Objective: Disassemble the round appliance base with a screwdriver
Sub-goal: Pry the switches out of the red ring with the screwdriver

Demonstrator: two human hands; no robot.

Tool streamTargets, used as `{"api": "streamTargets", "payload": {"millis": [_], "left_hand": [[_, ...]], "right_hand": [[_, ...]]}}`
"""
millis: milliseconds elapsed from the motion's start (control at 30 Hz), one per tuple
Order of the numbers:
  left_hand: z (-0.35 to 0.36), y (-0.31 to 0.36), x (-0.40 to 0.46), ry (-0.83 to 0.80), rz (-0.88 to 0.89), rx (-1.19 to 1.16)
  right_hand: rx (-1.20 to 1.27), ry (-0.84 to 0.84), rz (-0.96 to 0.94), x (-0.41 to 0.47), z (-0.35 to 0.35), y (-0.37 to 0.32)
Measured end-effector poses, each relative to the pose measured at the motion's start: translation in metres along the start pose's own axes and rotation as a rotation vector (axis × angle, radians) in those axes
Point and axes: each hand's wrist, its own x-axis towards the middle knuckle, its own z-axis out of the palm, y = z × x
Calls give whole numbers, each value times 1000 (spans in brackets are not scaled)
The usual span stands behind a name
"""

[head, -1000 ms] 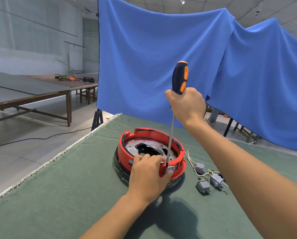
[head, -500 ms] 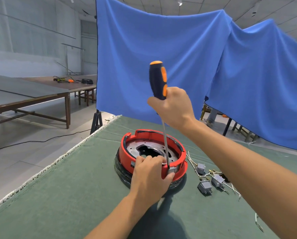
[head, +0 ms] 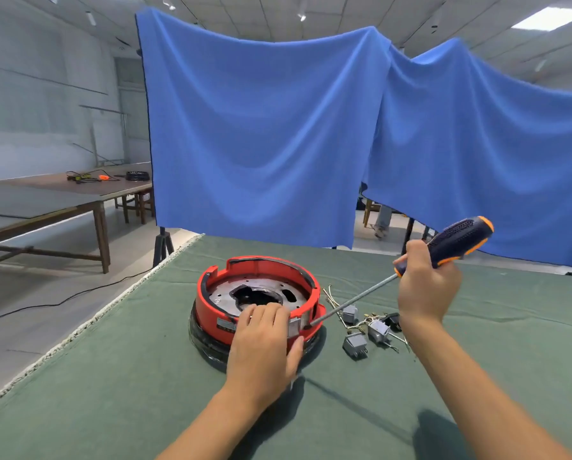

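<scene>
A big blue cloth (head: 278,134) hangs up behind a table with a green cover (head: 112,376). Near the far middle of that table sits the round appliance base (head: 258,303), a red ring on a dark bottom with a shiny metal plate inside. The person's left hand (head: 264,346) rests on the near edge of the base, with the fingers curled over the red rim and the thumb pressed on the outside, so it grips the base and holds it down. The right hand (head: 425,287) is up and off to the right, wrapped tight round the black and orange handle of the screwdriver (head: 410,267). The long metal rod slants down to the left, and its tip touches a small grey metal clip on the near right side of the red rim, just beside the left hand's fingers. It looks like the person is at the step of prying or loosening that clip. The next move likely needs a careful push or twist while the left hand holds the base firm, so the tip does not slip toward the fingers. Just to the right of the base lie small grey parts with wires (head: 367,330), loose on the cover.
</scene>
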Motion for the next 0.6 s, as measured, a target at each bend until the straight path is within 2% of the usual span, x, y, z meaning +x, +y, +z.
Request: {"api": "streamTargets", "payload": {"millis": [233, 600], "left_hand": [[2, 2, 2, -32, -15, 26], [6, -9, 10, -13, -55, -59]], "right_hand": [[91, 155, 150, -1, -12, 34], [134, 191, 317, 2, -15, 50]]}}
